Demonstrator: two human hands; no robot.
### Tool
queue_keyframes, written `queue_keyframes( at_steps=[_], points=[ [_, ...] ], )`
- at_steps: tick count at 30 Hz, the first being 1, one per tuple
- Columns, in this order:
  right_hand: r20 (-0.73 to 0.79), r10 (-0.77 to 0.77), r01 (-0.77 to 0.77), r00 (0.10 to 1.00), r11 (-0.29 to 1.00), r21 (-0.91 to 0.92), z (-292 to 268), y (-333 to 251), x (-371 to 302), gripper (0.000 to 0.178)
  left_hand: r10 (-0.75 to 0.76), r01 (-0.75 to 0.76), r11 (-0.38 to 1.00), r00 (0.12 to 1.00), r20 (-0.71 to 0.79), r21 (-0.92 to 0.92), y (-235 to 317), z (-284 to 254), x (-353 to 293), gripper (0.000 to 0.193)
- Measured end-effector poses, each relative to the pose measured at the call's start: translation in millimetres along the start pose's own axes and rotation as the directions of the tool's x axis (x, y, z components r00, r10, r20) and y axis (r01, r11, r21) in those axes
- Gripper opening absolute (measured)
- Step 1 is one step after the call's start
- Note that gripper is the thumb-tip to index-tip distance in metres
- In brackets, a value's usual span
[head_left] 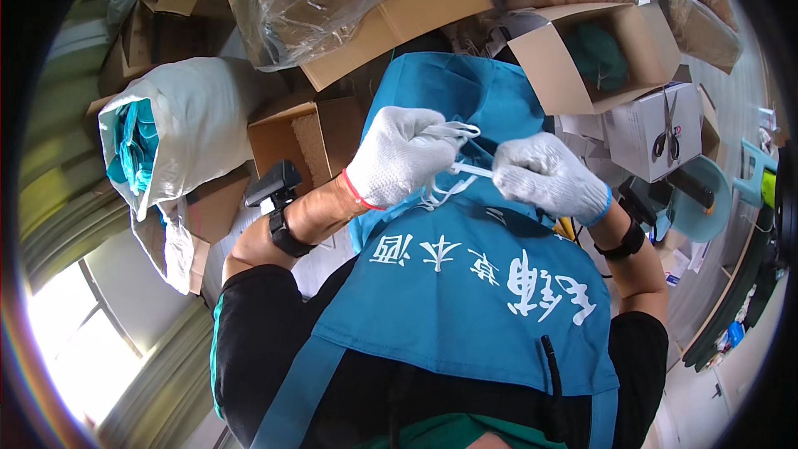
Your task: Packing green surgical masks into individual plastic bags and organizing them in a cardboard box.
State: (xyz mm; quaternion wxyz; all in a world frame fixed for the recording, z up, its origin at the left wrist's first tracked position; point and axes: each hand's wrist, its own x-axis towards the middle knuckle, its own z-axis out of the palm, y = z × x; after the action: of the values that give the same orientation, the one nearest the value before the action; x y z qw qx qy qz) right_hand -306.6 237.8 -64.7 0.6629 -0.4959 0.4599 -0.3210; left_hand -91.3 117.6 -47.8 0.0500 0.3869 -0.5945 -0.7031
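Both my hands wear white knitted gloves and are closed in front of my chest. My left hand [399, 160], with a red cuff edge, pinches a white cord [474, 170] that loops out past its fingers. The cord stretches across to my right hand [550, 179], blue at the cuff, which is closed on it too. Loose loops of it hang below the left fingers. Under and beyond the hands lies blue cloth [453, 83]. A blue apron [416, 316] with white lettering covers my chest; whether the cloth belongs to it I cannot tell.
A white sack [195, 104] with turquoise cloth inside stands at the left. Ahead are an open carton with clear plastic [407, 12] and another carton [565, 66] holding green cloth. At the right, scissors [667, 129] rest against a white box [636, 137], near a blue stool [756, 170].
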Motion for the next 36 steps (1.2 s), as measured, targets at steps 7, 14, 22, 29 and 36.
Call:
queue_keyframes(
  at_steps=[7,14,22,29,36],
  points=[
    [-0.235,0.266,-0.163,0.935,0.909,0.383,-16.3,31.8,-45.6,0.009,-0.05,-0.048,0.967,0.928,-0.37,-0.251,7.5,-56.4,-3.9,0.03],
    [-0.252,-0.391,0.362,0.885,0.919,-0.153,5.7,17.1,41.6,0.011,-0.218,0.099,0.881,0.952,-0.213,-0.462,-10.6,-37.0,17.3,0.051],
    [-0.261,-0.65,0.319,0.714,0.633,-0.705,28.9,2.4,95.8,0.018,-0.173,0.125,0.952,0.972,-0.157,-0.278,-9.5,-22.9,8.4,0.048],
    [-0.133,-0.332,0.29,0.934,0.921,-0.261,41.7,14.4,46.5,0.018,-0.159,0.133,0.964,0.982,-0.1,-0.232,-10.2,5.0,-15.4,0.016],
    [-0.036,-0.42,0.366,0.907,0.828,-0.424,14.8,24.1,-12.1,0.023,0.125,-0.138,0.988,0.977,-0.171,-0.063,-1.7,-30.3,-48.7,0.007]
  ],
)
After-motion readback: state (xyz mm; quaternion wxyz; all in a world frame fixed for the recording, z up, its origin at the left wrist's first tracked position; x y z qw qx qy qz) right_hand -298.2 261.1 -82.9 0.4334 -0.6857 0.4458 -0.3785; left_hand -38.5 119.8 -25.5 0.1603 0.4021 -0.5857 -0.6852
